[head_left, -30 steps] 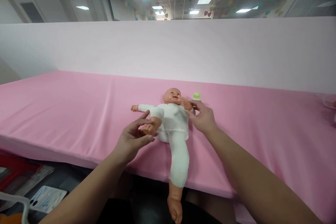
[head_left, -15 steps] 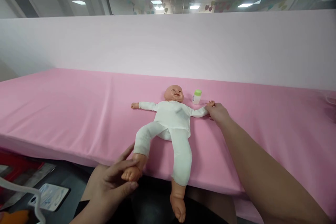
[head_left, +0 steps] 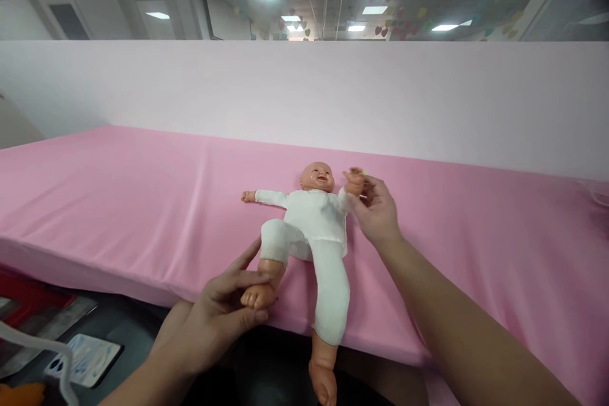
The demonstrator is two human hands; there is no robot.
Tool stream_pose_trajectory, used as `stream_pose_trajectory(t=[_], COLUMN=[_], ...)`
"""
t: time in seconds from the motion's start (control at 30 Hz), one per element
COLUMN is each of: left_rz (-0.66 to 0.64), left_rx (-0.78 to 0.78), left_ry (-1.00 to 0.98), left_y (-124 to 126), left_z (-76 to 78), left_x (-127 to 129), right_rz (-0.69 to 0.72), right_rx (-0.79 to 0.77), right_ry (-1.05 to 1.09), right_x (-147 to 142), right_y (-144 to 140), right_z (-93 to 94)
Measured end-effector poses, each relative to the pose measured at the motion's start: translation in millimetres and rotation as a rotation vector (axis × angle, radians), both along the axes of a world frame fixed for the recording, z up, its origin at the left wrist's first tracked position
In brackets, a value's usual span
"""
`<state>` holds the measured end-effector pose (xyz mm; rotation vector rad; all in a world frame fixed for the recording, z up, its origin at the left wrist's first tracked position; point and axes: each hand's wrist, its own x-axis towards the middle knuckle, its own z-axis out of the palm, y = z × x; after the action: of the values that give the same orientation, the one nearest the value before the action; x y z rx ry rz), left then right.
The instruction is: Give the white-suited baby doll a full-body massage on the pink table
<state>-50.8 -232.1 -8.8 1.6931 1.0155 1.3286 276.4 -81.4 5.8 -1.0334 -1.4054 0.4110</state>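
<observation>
Pink mattress (head_left: 118,203) is supporting the baby doll (head_left: 311,235). We are gripping its near foot with our left hand (head_left: 223,314), its raised hand with our right hand (head_left: 375,212).

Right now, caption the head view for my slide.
Left hand grips baby doll's foot, right hand lifts its arm on pink mat.

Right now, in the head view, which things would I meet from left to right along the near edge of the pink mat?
White card on the floor → left hand gripping the doll's foot → doll's white torso → right hand holding the doll's hand.
</observation>
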Motion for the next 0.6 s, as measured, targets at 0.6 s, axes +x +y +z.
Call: stream_pose_trajectory(t=[0.6], left_rz=[-0.332], left_rx=[-0.127], left_ry=[-0.219], left_y=[88], left_z=[25.1], left_x=[54], right_rz=[0.072], right_rx=[0.223], right_ry=[-0.754], right_x=[-17], right_y=[10], right_z=[-21.8])
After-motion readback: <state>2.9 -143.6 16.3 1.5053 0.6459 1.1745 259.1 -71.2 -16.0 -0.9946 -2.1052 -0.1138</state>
